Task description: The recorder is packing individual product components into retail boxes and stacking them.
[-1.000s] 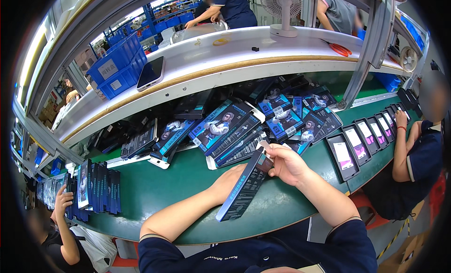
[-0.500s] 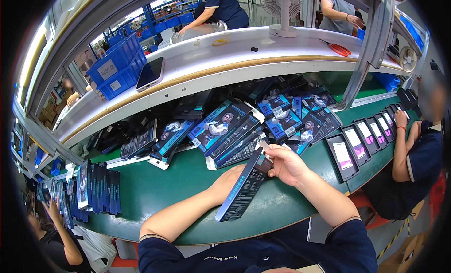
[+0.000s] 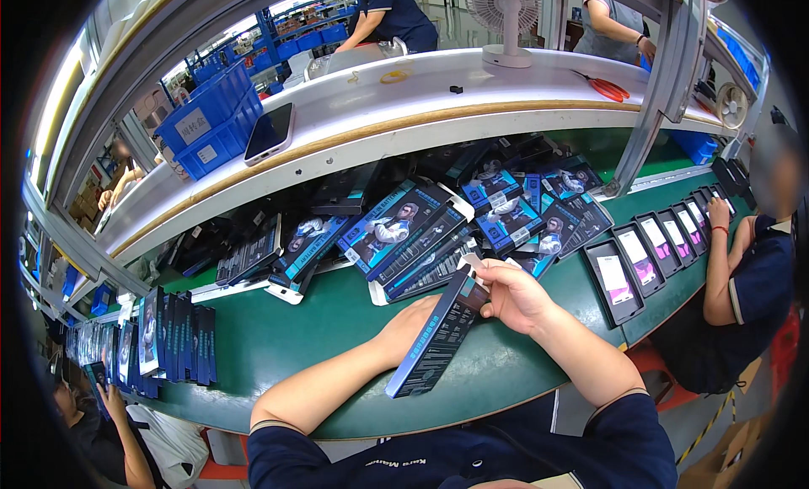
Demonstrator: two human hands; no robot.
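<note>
A dark blue and black flat carton (image 3: 439,342) is tilted on its narrow edge above the green bench, close in front of me. My left hand (image 3: 411,327) is wrapped round it from the left; most of its fingers are hidden behind the carton. At the carton's upper end, where a white flap stands open, my right hand (image 3: 512,295) pinches the end with thumb and fingers. Just beyond lies a heap of similar printed cartons (image 3: 396,228), some with open ends.
Upright cartons (image 3: 177,337) stand in a row at the left. Black trays with pink and white inserts (image 3: 613,278) line the right, beside a co-worker's arm (image 3: 720,270). Above the heap runs a white shelf (image 3: 362,110) with a phone (image 3: 271,133), fan (image 3: 507,26) and scissors (image 3: 605,87).
My hands and the carton have hardly moved. The co-worker at the lower left has lowered a hand and now has a dark carton in it; people behind the shelf have shifted their arms.
</note>
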